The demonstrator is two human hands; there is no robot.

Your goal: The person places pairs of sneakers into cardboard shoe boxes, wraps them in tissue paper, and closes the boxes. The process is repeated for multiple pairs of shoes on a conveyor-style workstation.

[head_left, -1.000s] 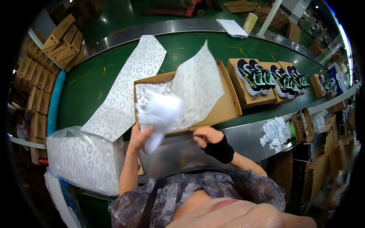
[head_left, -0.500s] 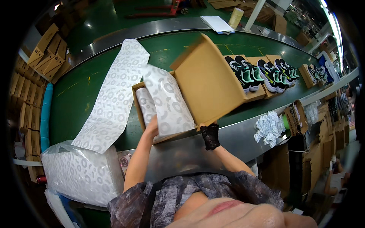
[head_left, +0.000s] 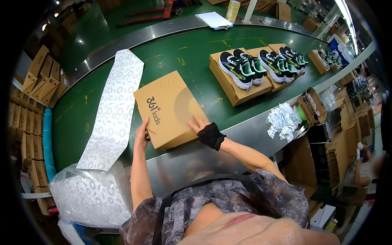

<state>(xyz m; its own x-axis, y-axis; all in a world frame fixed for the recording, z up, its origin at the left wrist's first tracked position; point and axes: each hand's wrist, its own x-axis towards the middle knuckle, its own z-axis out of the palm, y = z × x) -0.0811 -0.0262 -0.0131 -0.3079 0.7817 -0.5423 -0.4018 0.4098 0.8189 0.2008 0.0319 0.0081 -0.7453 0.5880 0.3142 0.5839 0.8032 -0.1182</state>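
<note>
A closed brown shoebox (head_left: 165,94) sits at an angle on the green belt in front of me, its lid down. My left hand (head_left: 141,134) grips the box's near left corner, its fingers along the side. On the lid's near right part, my right hand (head_left: 204,130), in a black lace cuff, lies with its fingers spread. A long sheet of white paper with grey ring patterns (head_left: 112,106) is stretched out just left of the box. The box's contents are hidden under the lid.
Black, white and mint sneakers (head_left: 241,67) stand in pairs on shoeboxes (head_left: 237,94) at the right. A plastic-wrapped stack of patterned paper (head_left: 90,196) is at the near left. Small white packets (head_left: 284,121) lie on the metal edge. A clipboard (head_left: 214,19) and tape roll (head_left: 232,11) are at the back.
The box's lid has swung shut over the wrapped contents. My left hand has come out of the box to its side, and my right hand has moved onto the lid.
</note>
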